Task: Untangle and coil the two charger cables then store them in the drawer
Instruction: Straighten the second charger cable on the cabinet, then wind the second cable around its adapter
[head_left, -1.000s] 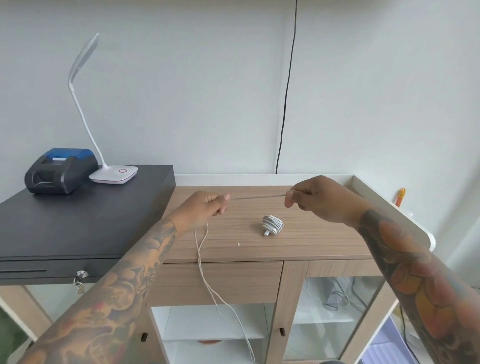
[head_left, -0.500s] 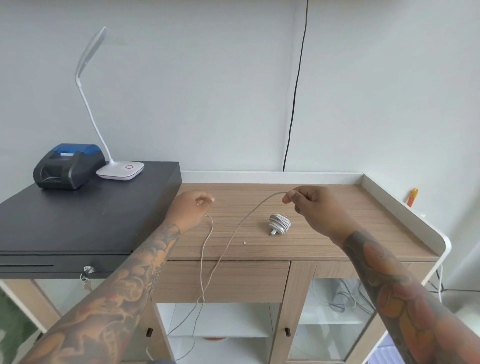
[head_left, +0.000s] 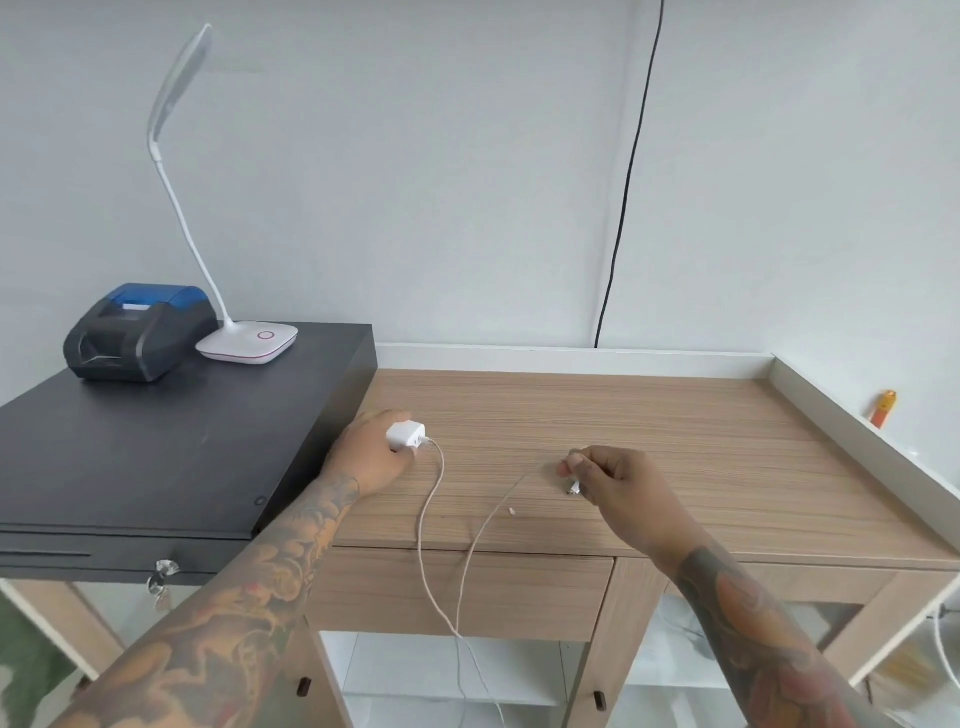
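Head view: left hand (head_left: 371, 457) clamps white charger plug (head_left: 405, 435) — right hand (head_left: 618, 480) pinches its cable (head_left: 431, 525) end, hands apart on wooden desk (head_left: 675, 431)

My left hand (head_left: 371, 457) rests on the wooden tabletop (head_left: 675, 441), beside the black cash drawer box (head_left: 156, 457) at left. My right hand (head_left: 618, 480) sits further right. The thin white cable (head_left: 431, 519) droops between them, before the closed wooden drawer (head_left: 519, 592).

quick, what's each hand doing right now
Left hand: closed on the white charger plug, on the tabletop.
Right hand: pinching the cable near its connector end.
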